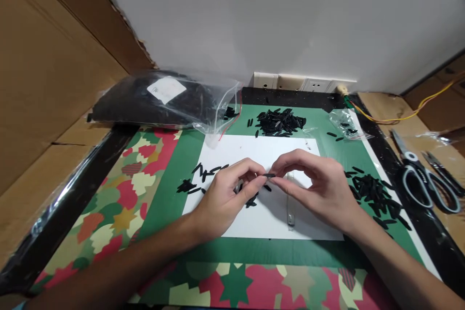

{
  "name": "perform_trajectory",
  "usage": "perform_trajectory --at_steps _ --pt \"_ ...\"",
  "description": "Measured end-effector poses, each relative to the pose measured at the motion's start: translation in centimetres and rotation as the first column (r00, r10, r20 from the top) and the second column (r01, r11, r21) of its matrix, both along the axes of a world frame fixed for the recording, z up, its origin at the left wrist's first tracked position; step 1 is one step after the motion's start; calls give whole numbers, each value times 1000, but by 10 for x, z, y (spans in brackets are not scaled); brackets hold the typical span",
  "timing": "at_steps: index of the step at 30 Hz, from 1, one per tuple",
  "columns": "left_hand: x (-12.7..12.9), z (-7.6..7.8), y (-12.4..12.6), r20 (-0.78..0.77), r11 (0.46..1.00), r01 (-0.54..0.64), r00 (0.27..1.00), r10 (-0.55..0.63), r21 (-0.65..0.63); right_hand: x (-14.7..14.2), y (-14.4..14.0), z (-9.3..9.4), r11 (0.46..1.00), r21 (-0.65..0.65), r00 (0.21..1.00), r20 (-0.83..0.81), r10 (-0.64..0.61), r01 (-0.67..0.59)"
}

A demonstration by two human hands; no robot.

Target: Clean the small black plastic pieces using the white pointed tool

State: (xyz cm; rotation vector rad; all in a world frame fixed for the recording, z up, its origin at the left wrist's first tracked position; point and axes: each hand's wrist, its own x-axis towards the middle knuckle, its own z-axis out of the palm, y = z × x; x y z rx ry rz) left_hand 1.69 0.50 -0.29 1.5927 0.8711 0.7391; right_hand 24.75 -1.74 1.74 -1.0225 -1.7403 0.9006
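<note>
Both hands meet over the middle of the white sheet [254, 155], pinching one small black piece [269, 175] between them. The left hand [225, 198] takes its left end between thumb and fingertips, the right hand [319, 186] its right end the same way, with the remaining fingers curled in. The piece is a short, slim sliver, held roughly level just above the paper.

It looks very light and thin, probably stiff plastic or rubber, and easy to drop or flick away. A fingertip pinch at the two ends, as here, seems the only workable hold, since a full grasp would hide it.

Loose pieces [203, 177] of the same kind lie scattered to the left on the sheet. A far pile [279, 122] sits on the green mat [170, 179], and a right pile [374, 194] lies just beside the right wrist. A clear bag [160, 99] of dark stock rests far left, and scissors [421, 179] lie at the right edge of the table.
</note>
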Motion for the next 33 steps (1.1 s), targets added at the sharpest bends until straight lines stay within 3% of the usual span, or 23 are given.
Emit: perform_trajectory --at_steps 5,14,24,33 --pt "-1 4 -1 -12 993 9 1000 -8 120 -3 -4 -5 999 21 997 -66 -35 37" --pt "0 7 -1 21 975 13 1000 -19 223 -10 -5 -4 993 -114 955 -289 -70 38" --pt "0 9 -1 41 959 30 998 -43 283 -11 -5 -3 987 -153 947 -308 -94 49" --pt "-1 5 -2 14 967 24 999 -29 253 -12 -4 -2 986 -158 948 -306 -92 45"
